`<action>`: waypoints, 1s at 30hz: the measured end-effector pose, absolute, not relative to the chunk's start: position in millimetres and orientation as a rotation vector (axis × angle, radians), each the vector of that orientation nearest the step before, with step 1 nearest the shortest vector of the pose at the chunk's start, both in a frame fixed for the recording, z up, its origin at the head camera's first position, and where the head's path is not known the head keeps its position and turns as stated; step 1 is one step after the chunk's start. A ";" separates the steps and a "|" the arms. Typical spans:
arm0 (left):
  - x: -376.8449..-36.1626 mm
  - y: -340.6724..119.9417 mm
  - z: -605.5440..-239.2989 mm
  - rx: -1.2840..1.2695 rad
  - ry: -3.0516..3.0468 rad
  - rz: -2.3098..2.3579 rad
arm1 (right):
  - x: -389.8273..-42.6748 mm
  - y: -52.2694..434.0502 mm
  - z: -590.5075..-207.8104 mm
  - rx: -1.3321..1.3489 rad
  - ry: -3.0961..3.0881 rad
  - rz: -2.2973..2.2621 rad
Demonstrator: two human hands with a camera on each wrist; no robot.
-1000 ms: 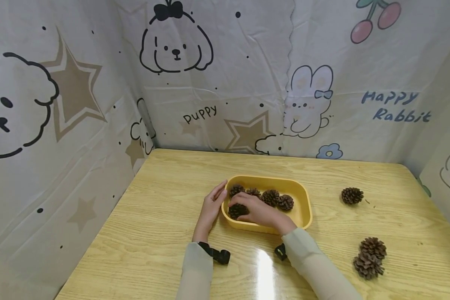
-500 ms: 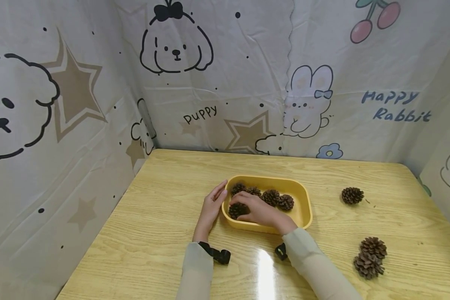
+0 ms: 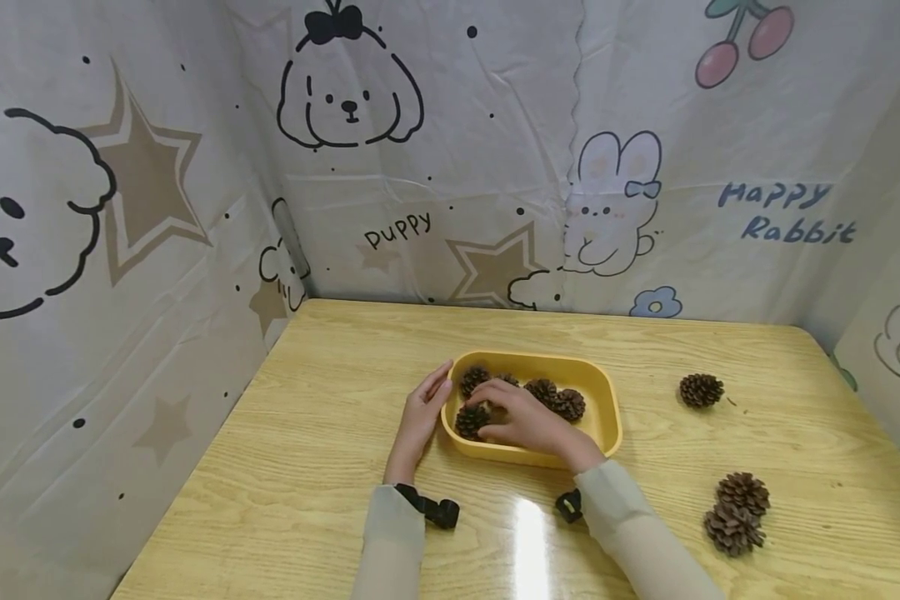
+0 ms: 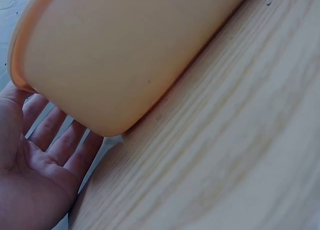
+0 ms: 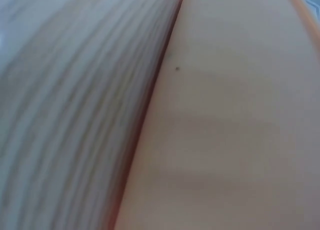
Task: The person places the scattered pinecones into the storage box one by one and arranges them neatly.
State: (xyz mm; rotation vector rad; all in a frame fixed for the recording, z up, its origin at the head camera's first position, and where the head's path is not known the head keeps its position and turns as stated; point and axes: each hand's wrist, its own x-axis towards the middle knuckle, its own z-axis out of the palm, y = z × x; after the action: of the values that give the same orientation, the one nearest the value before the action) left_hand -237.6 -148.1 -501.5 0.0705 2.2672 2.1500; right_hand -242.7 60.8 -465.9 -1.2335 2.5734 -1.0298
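A yellow tray (image 3: 606, 408) with rounded corners stands on the table and holds several brown pine cones. My left hand (image 3: 422, 411) rests against the tray's left end, its fingers extended along the wall; the left wrist view shows that hand's palm beside the tray's side (image 4: 115, 59). Over the tray's left part is my right hand (image 3: 528, 421), fingers and thumb parted beside a pine cone (image 3: 470, 423) in the front left corner. Another pine cone (image 3: 474, 381) lies behind it. Part of the back row is hidden by the right hand. Only the tray's outer wall (image 5: 225, 130) and the tabletop fill the right wrist view.
On the table (image 3: 330, 383), right of the tray, lies a single pine cone (image 3: 701, 390). Two more, one pine cone (image 3: 744, 493) touching another pine cone (image 3: 734, 529), are at the front right. Patterned cloth (image 3: 390, 183) hangs behind and at both sides.
My right hand has drawn back slightly to the right, its fingers coming away from the front left pine cone, which stays in the corner. The left hand keeps its place at the tray.
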 end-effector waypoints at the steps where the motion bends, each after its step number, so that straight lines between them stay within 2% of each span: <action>1: -236.0 -147.9 -498.1 0.067 2.266 2.147 | -241.7 62.5 -465.2 -1.232 2.574 -1.042; 13: -228.5 -146.1 -484.8 0.045 2.278 2.160 | -231.7 89.2 -464.0 -1.189 2.739 -1.097; 21: -232.5 -144.9 -490.8 0.025 2.283 2.153 | -225.9 105.2 -464.0 -1.309 2.857 -1.181; 26: -242.3 -145.2 -509.2 0.009 2.276 2.170 | -219.7 117.9 -465.7 -1.436 2.934 -1.220; 30: -244.7 -145.7 -516.6 0.018 2.301 2.171 | -210.4 131.5 -465.2 -1.373 2.960 -1.277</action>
State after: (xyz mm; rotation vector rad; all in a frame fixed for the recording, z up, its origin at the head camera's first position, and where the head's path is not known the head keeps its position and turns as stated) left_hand -244.7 -145.7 -516.6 0.0182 2.3007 2.1707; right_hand -210.4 131.5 -465.2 -1.3728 2.9604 -1.2767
